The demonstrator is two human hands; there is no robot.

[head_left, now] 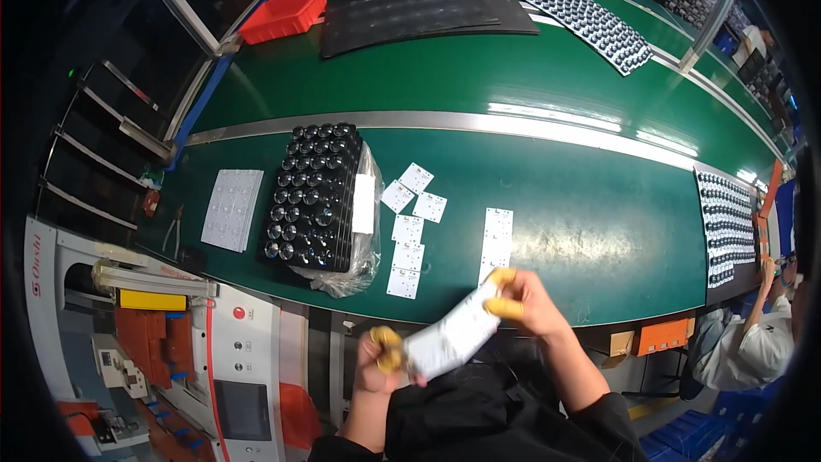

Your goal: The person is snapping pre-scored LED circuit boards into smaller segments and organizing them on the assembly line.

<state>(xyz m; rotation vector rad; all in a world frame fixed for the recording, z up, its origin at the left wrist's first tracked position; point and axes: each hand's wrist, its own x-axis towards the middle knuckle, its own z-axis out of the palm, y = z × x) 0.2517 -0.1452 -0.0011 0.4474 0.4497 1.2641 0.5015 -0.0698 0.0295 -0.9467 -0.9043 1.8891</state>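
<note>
My left hand (376,361) and my right hand (523,301) both wear yellow finger covers. Between them they grip a white circuit board panel (451,335), held tilted just off the near table edge and blurred by motion. The left hand has its lower left end, the right hand its upper right end. Just beyond the right hand, a white board strip (498,235) lies on the green table (599,231). Several small square white boards (406,258) lie left of it, some in a column, others askew at the top.
Left of the boards stands a stack of black trays (312,197) with shiny domes, partly in clear plastic. White panels (231,210) are piled beside it. A red bin (284,15) and black sheets (410,17) lie at the back. A co-worker (748,346) sits at right beside a dome-covered panel (727,227).
</note>
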